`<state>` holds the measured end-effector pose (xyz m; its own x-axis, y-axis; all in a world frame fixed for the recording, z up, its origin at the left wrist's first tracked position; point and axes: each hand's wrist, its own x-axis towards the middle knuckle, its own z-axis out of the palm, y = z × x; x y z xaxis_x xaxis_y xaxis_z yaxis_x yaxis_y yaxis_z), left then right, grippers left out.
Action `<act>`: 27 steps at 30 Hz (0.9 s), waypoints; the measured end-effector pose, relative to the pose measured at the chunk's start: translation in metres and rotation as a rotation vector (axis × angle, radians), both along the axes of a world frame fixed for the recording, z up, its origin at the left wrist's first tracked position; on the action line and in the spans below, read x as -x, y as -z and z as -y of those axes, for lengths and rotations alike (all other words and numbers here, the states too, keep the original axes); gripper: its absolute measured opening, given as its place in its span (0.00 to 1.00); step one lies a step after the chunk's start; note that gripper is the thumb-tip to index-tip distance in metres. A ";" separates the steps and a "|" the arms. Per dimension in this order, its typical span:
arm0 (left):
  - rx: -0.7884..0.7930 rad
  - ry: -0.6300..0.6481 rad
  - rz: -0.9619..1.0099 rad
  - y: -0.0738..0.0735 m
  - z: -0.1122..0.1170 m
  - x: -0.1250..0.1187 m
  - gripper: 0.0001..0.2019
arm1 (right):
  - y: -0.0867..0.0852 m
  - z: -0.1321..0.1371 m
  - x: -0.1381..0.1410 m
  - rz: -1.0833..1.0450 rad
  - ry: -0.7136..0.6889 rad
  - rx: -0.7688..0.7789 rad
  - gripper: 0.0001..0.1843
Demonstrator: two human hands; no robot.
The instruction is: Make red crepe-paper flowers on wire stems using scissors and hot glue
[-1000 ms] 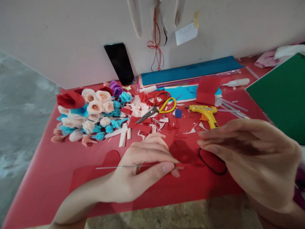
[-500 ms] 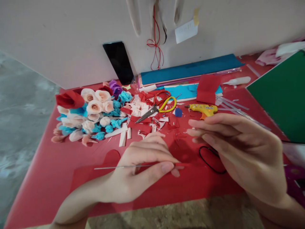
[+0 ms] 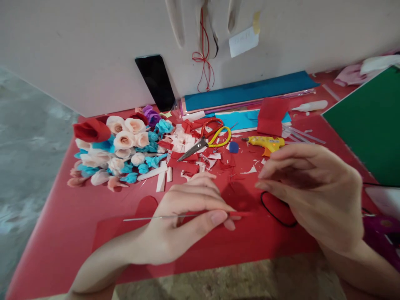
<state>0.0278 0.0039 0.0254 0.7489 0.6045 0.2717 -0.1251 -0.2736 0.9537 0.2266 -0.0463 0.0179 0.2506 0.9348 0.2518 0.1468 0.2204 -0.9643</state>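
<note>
My left hand (image 3: pixel 184 223) pinches a thin wire stem (image 3: pixel 140 219) between thumb and index finger. A narrow strip of red paper (image 3: pixel 242 213) is at the stem's right end, just beyond the fingertips. To the right, my right hand (image 3: pixel 315 193) hovers over the table with its fingers curled and its thumb close against their tips. Whether anything is between those fingers cannot be made out. A black cord loop (image 3: pixel 278 214) lies below the right hand, and a yellow glue gun (image 3: pixel 265 143) rests just behind it.
Paper flowers (image 3: pixel 125 139) crowd the left side. Scissors (image 3: pixel 200 146) lie on paper scraps (image 3: pixel 184 143). A phone (image 3: pixel 155 81) leans on the back wall. Blue paper (image 3: pixel 250 89), glue sticks (image 3: pixel 304 136), a white tube (image 3: pixel 311 106) and a green board (image 3: pixel 371 125) stand farther back and right.
My right hand has shifted slightly left and up, and its spread fingers have drawn together with the thumb. My left hand keeps the wire stem in nearly the same place.
</note>
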 end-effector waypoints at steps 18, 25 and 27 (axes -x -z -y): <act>-0.018 -0.005 -0.036 -0.004 0.000 -0.001 0.09 | 0.022 -0.030 -0.006 -0.204 -0.128 0.130 0.10; -0.024 -0.002 -0.040 -0.003 0.000 -0.001 0.09 | 0.019 -0.022 -0.005 -0.180 -0.062 0.104 0.12; -0.026 0.002 -0.033 -0.003 0.000 -0.001 0.09 | 0.018 -0.020 -0.005 -0.169 -0.058 0.087 0.13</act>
<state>0.0284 0.0042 0.0289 0.7586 0.5962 0.2627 -0.0946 -0.2981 0.9498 0.2318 -0.0261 0.0001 0.2273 0.9653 0.1285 -0.0294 0.1387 -0.9899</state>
